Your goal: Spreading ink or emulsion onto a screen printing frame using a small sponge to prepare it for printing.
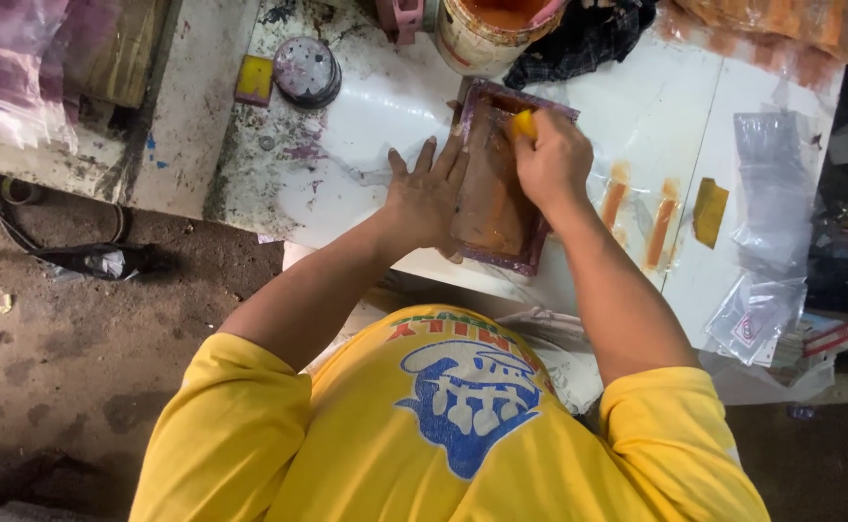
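Note:
A small rectangular printing screen with a purple-stained frame and orange ink on its mesh lies on the white table. My left hand lies flat with fingers spread, pressing the table and the screen's left edge. My right hand is closed around a small yellow squeegee held against the far part of the mesh. A clear plastic sheet seems to lie under the screen.
An open bucket of orange ink stands beyond the screen, a dark cloth beside it. Clear plastic bags and orange smears lie to the right. A round stained lid and yellow pad sit at left.

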